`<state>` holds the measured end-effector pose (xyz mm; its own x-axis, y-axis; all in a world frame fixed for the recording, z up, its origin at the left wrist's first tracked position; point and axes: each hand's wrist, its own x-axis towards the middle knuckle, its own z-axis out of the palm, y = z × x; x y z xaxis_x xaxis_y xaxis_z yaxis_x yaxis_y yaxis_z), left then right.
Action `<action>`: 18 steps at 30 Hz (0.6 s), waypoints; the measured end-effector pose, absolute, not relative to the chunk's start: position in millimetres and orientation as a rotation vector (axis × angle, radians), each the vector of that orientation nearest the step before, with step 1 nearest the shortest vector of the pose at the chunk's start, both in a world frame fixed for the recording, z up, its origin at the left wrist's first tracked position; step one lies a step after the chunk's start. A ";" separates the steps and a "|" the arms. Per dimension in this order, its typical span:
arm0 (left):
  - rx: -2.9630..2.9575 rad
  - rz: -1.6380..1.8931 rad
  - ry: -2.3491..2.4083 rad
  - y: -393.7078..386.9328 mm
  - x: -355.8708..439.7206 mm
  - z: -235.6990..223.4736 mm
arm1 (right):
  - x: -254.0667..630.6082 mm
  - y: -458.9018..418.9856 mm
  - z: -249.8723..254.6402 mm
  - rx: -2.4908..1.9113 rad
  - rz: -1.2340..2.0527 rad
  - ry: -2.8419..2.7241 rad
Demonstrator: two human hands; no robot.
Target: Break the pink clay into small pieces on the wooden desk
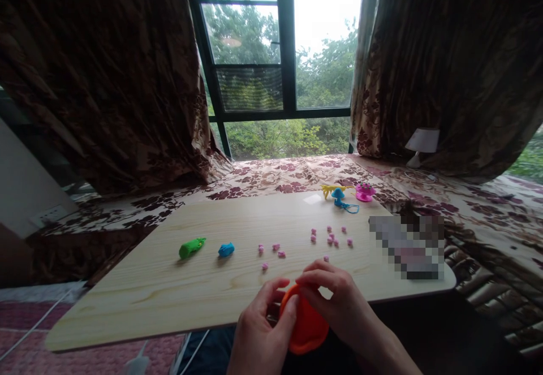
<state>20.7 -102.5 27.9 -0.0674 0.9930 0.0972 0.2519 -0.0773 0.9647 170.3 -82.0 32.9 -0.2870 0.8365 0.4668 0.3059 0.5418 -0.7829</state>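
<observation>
An orange, rounded, clay-like piece with a raised rim point(309, 324) is held between my two hands at the table's front edge. My left hand point(269, 318) grips its left side, thumb pressed on the face. At its top, my right hand point(333, 293) pinches the rim between thumb and fingers. Beyond my hands, small pink lumps point(281, 254) lie scattered in loose groups on the wooden tabletop point(161, 290). A green packet or wrapped lump point(192, 248) and a smaller blue one point(226, 250) rest to the left.
At the far table edge stand a blue mushroom-shaped figure point(338, 194), yellow strands point(331, 190) and a pink dish-like piece point(365, 192). A blurred-out flat object point(407, 250) lies at the right. Behind are a white lamp point(423, 141), patterned curtains point(114, 69) and a window.
</observation>
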 end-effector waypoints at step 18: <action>1.531 1.125 1.324 -102.1 20.1 31.4 | 174.6 -82.2 32.7 -0.944 0.891 -1.798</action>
<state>20.1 -102.1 31.4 0.0556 0.9914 0.1183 0.2772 -0.1292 0.9521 174.6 -82.2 32.7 -0.3125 0.8737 0.3728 0.2323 0.4508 -0.8619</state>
